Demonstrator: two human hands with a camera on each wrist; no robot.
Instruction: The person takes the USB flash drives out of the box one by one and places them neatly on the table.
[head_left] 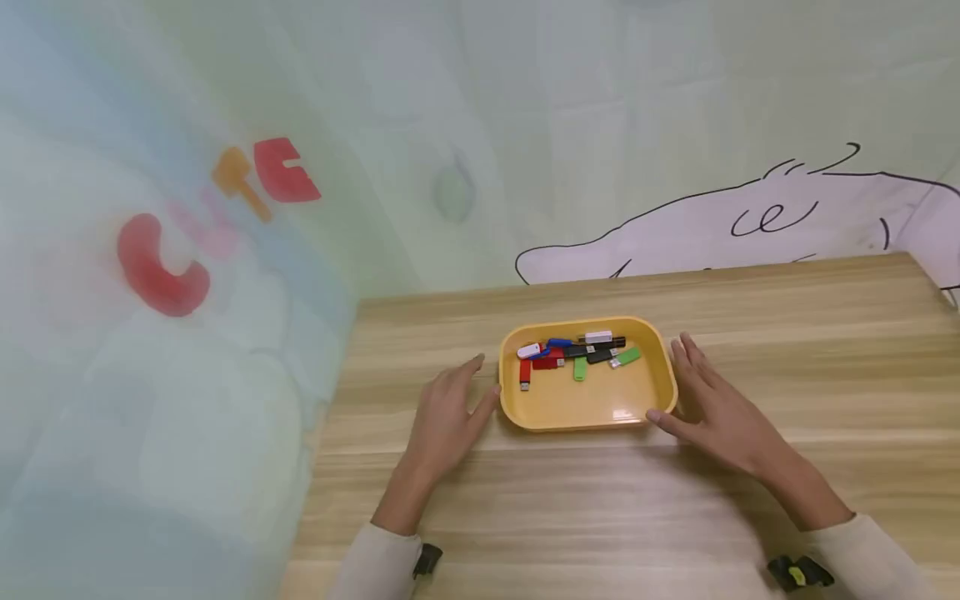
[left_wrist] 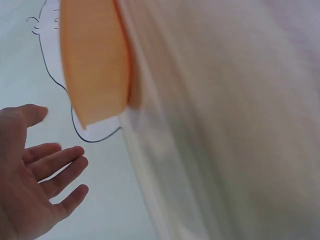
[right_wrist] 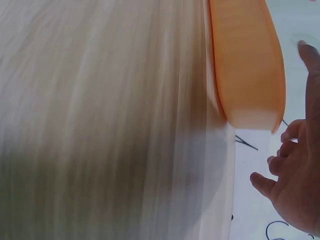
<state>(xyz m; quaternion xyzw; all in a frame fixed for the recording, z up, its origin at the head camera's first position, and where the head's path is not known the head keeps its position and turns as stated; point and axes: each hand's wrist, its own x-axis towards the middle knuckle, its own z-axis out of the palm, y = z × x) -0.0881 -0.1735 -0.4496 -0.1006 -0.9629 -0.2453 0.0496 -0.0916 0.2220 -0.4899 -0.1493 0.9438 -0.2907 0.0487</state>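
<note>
While left hand (head_left: 446,414) and right hand (head_left: 723,418) are being held apart, flanking yellow tray (head_left: 566,407), contact unclear, wooden table (head_left: 570,517), cartoon backdrop (head_left: 397,125)

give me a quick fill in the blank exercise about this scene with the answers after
In the head view, the tray stands to the ____ of the right hand.
In that view, the rightmost USB stick has a ____ body.
In that view, the lowest USB stick has a ____ body.

Missing words: left; green; red
</note>
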